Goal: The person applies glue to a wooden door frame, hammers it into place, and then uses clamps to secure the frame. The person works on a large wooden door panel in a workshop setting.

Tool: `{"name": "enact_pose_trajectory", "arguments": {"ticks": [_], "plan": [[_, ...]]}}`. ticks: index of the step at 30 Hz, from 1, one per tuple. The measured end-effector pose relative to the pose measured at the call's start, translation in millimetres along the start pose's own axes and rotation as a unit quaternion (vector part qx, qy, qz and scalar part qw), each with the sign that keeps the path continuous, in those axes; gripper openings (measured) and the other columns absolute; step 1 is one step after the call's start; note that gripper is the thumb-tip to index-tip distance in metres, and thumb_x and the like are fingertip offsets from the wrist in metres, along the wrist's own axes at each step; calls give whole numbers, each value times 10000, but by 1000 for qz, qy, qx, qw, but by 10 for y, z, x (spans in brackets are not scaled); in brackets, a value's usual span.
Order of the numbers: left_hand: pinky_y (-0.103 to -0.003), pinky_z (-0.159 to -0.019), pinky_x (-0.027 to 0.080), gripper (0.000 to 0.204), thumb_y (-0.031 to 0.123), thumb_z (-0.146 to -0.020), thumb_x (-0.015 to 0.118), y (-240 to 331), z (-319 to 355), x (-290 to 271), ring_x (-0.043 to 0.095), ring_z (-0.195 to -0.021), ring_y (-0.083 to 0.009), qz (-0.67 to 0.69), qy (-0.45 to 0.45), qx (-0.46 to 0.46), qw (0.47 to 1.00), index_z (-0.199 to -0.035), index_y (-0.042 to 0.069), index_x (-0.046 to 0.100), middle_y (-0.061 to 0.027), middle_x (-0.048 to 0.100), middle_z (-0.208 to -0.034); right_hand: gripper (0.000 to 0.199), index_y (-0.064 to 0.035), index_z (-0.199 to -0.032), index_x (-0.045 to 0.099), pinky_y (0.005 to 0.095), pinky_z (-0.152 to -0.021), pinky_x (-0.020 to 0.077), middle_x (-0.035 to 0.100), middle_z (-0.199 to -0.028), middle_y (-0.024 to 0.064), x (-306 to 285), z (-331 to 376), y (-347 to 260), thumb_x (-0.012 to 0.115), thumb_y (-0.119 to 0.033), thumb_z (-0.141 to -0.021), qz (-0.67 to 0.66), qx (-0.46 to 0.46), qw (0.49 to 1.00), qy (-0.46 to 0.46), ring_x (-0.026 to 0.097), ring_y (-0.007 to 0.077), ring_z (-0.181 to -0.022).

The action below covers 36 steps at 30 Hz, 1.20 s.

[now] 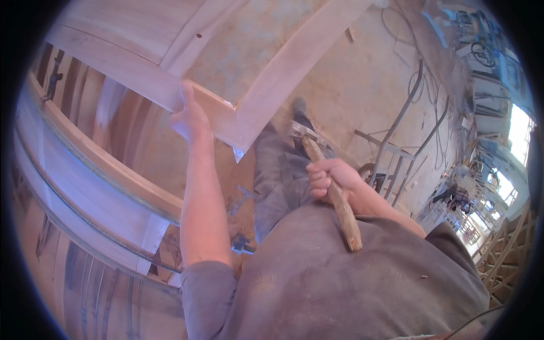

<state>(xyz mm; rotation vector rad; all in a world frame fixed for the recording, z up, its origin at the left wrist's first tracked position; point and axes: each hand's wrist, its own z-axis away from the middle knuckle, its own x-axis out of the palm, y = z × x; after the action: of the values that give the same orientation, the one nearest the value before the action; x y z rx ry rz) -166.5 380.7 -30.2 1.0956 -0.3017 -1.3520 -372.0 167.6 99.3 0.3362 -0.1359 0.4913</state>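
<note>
My right hand [333,179] is wrapped round the rough wooden handle of a hammer [344,218]. Its metal head points away from me, over my legs, and the butt of the handle lies near my shirt. With my left hand [191,118] I grip the lower rail of a wooden frame [271,85], close to its corner. Some fingers are hidden behind the wood. At that corner the rail meets a long side piece, and a pale pointed tip sticks out below the joint.
On the left, a curved wooden panel [85,161] and other boards stand close to my left arm. A metal clamp [55,76] sits at the far left. Bent metal bars [405,107] and cables lie to the right, beyond the hammer. Dusty floor [328,73] shows ahead.
</note>
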Motion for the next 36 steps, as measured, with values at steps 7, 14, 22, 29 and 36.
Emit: {"name": "enact_pose_trajectory", "arguments": {"ticks": [7, 14, 22, 29, 36], "plan": [[-418, -944, 535, 822, 526, -905, 747, -7, -9, 53, 654, -1121, -318, -5, -7, -10, 1000, -1263, -193, 572, -246, 657, -1265, 261, -118, -748, 446, 279, -470, 372, 453, -627, -38, 385, -127, -160, 561, -41, -969, -42, 24, 997, -60, 425, 70, -465], [-398, -938, 542, 791, 502, -933, 731, 71, 36, 74, 646, -1123, -291, -31, -5, -31, 999, -1311, -169, 551, -221, 639, -1290, 195, -102, -827, 454, 275, -478, 356, 452, -639, -36, 157, 36, -143, 585, -45, -960, -48, -15, 999, 3, 418, 67, -478], [-417, -941, 530, 832, 534, -902, 749, 16, 22, 47, 653, -1108, -318, 0, 1, -9, 1000, -1248, -202, 577, -260, 657, -1245, 183, -94, -809, 477, 300, -473, 399, 472, -640, -22, 292, 22, -226, 572, -31, -952, -30, -20, 999, -22, 446, 91, -480], [-420, -930, 525, 808, 516, -903, 756, 31, 31, 31, 654, -1096, -323, 13, 1, -2, 1000, -1230, -204, 591, -258, 666, -1230, 202, -109, -786, 469, 291, -478, 409, 486, -624, -24, 696, 23, -211, 567, -41, -948, -52, -30, 998, 3, 464, 81, -482], [-429, -890, 537, 744, 558, -934, 678, -164, -192, 19, 663, -1052, -321, -140, 0, -8, 990, -1220, -127, 634, -240, 687, -1171, 254, -138, -750, 452, 289, -468, 395, 467, -595, -36, 186, 14, -493, 570, -66, -963, -63, 14, 994, -90, 456, 82, -462]]}}
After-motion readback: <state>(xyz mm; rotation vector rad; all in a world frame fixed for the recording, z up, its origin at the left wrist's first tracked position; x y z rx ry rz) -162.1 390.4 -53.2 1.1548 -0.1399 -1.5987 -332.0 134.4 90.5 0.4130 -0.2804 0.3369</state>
